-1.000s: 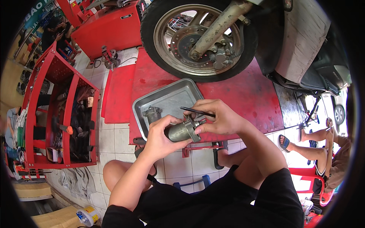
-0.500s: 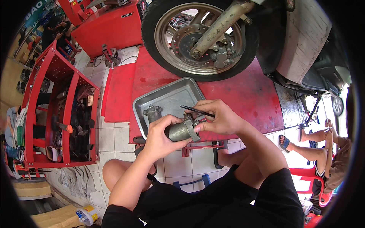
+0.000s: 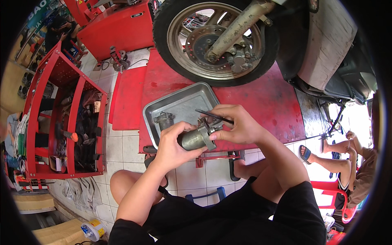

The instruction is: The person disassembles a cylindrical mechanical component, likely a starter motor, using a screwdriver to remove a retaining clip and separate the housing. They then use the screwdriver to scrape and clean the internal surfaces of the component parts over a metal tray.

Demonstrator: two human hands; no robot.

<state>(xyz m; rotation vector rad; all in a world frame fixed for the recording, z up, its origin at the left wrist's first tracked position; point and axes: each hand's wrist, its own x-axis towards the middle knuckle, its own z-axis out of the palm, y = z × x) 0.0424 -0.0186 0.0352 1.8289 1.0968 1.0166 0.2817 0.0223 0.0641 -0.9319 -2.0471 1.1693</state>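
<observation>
In the head view, your bare left hand (image 3: 173,143) was wrapped around the dull grey metal cylinder with a flanged end (image 3: 192,140), thumb over the top and fingers beneath, holding it on its side in the air by the near side of the silver rectangular metal tray (image 3: 190,96). Your bare right hand (image 3: 237,124) was closed in a pinch on the thin black rod (image 3: 222,119), which slanted across above the flange, while its thumb sat beside the narrow bright metal shaft (image 3: 217,128) at that end; whether the rod touched the cylinder, you could not tell. The piece looked solid, so it was probably heavy for its size and quite rigid, with little risk in a firm squeeze. Its smooth, rounded barrel could well have turned or slid in the palm, especially if oily, so a full wrap around the middle seemed the best hold, with the flange's raised edge as a stop. The slim shaft looked the poorer place to carry the weight. Another grey cylindrical metal part (image 3: 165,120) lay inside the tray, on the flat red platform (image 3: 261,106).
</observation>
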